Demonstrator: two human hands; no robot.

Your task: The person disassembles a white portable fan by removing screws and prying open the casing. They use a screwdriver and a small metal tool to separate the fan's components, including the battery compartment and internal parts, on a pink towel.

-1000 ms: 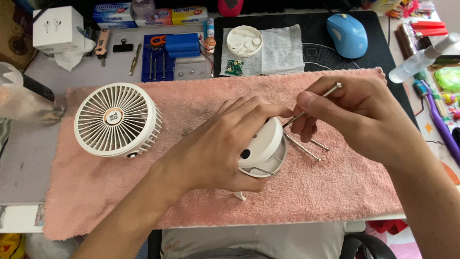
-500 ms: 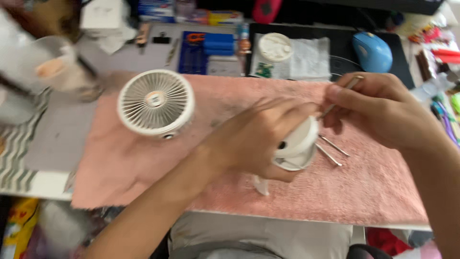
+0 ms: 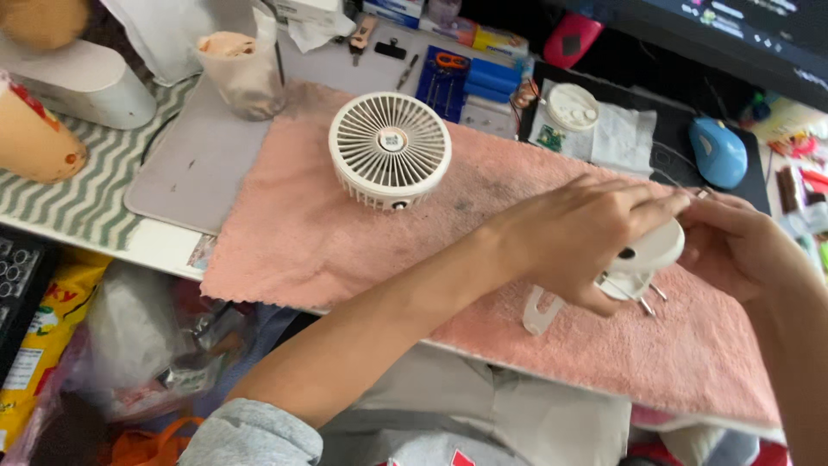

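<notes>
Cluttered desk edges are framing a pink towel (image 3: 345,233) that is covering the work surface, with a blue mouse (image 3: 718,152) lying at about two o'clock and a striped mat (image 3: 78,190) at nine o'clock. Near the towel's far side, toward twelve o'clock, a white fan head (image 3: 390,151) is resting grille-up, well apart from both hands.

Down at four o'clock the left hand (image 3: 578,242) is wrapping its fingers over a white round housing (image 3: 651,252), gripping it from above and holding it tilted just over the towel. Touching it from the three o'clock side, the right hand (image 3: 742,246) is pinching its fingertips closed at the housing's upper edge; a thin metal tip is just showing there, but what exactly it is gripping cannot be told. Just under the housing a few thin metal pins (image 3: 649,299) are lying on the towel, and a small white bracket (image 3: 542,311) is sitting beside them at about seven o'clock from the housing.

Doing this well seems to call for keeping the housing steady in the left grip while the right fingertips are working at the rim with light, straight pressure. Holding everything low over the towel is sensible, since any small part slipping free is likely landing softly instead of rolling off toward the desk's near edge
</notes>
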